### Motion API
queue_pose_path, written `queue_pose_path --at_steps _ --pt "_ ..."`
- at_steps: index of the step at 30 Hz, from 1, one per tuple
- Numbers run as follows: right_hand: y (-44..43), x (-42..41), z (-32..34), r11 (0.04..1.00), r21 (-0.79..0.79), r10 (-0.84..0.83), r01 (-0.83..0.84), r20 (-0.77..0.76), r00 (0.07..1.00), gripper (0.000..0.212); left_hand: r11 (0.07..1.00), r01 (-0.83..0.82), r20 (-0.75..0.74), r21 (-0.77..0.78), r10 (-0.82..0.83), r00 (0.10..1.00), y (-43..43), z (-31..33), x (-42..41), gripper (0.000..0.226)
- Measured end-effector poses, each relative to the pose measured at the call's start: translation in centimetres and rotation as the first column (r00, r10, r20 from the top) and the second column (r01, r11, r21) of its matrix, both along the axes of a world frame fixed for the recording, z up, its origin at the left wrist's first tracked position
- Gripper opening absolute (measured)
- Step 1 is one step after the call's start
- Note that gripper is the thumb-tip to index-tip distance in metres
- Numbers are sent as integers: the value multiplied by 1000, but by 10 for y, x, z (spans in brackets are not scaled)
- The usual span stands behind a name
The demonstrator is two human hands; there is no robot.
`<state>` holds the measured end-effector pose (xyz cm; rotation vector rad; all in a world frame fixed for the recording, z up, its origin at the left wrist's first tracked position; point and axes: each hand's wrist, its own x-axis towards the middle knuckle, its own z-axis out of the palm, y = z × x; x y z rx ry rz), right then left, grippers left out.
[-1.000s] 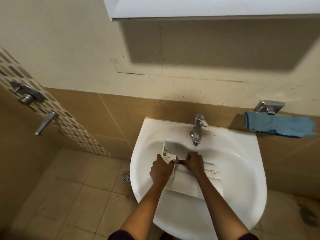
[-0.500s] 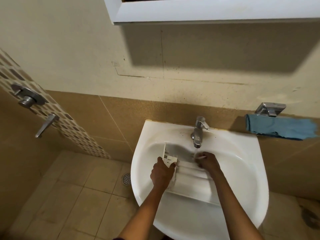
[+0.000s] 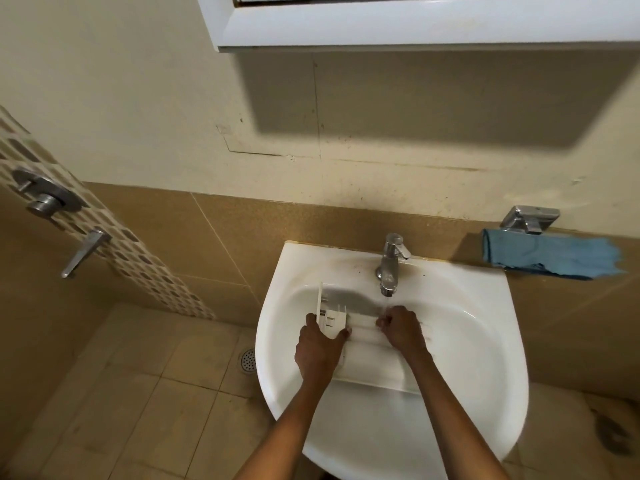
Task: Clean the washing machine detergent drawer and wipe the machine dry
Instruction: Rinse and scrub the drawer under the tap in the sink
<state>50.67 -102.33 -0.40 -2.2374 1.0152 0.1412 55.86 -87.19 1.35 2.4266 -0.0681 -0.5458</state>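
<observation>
Drawer (image 3: 370, 362) in sink (image 3: 478, 344): left hand (image 3: 320, 348) grip clamps left end; right hand (image 3: 401, 329) curled under tap (image 3: 389, 268), hold unclear. Best: tilt drawer, flush compartments.

There is only one view, from a wide-angle camera worn on the person's head. It looks forward and steeply down on the sink (image 3: 485, 358), which stands close below and fills the lower middle of the frame. Both forearms enter from the bottom edge. The left hand (image 3: 320, 348) and the right hand (image 3: 401, 327) meet at the detergent drawer (image 3: 370, 362) near the centre, under the tap (image 3: 389, 265). The wide lens also takes in the wall cabinet (image 3: 415, 22) at the top, the floor (image 3: 138, 393) at the lower left and a blue cloth (image 3: 550, 258) at the right.
</observation>
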Motion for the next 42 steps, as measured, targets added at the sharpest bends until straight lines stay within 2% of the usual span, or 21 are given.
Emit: queue_pose_path --at_steps 1,2,6,9,11,15,16,18,21,25,27,30,33,39,42 --pt "1 -2 -2 994 -110 15 -17 -15 1000 20 1000 0 15 -19 1 1000 1 0 -1 66" --pt "4 -2 -2 992 -124 23 -20 24 999 18 999 -2 27 -32 3 1000 1 -1 -2 66" --pt "28 3 -1 974 94 174 -205 260 950 11 1000 4 30 -27 -3 1000 1 -2 0 66" --pt "22 0 -4 978 122 116 -166 344 932 3 1000 13 29 -17 -12 999 0 -3 0 67" --pt "9 -5 -2 985 156 29 -75 278 960 4 1000 9 28 -16 -8 1000 1 -3 0 66" --pt "-25 -22 1 987 137 -82 81 5 997 18 1000 12 23 -20 -12 1000 0 -4 -2 65" --pt "-30 -23 2 991 98 -78 88 -93 993 22 1000 10 25 -26 -10 1000 1 -4 -2 65" --pt "-24 -16 7 999 32 36 -30 -215 976 26 1000 6 30 -29 -5 1000 1 -4 -1 66" --pt "15 5 10 976 27 216 -215 -52 975 9 1000 7 32 -15 -7 999 1 -5 0 66" --pt "29 6 5 989 61 125 -135 143 982 9 1000 20 41 0 -20 999 1 -5 0 68" --pt "15 -4 7 989 115 76 -91 128 989 18 999 28 41 19 -29 999 2 -5 1 69" --pt "-15 -21 11 985 172 16 -18 12 1000 23 1000 23 39 7 -23 999 2 -6 2 67" --pt "-27 -20 13 987 157 46 -33 -82 996 26 1000 26 41 7 -26 999 2 -7 1 66" --pt "13 17 10 977 132 160 -169 79 984 13 999 26 55 19 -27 998 1 -8 1 70" --pt "3 6 -2 989 70 123 -133 127 984 12 999 28 49 24 -29 998 1 -8 1 70"
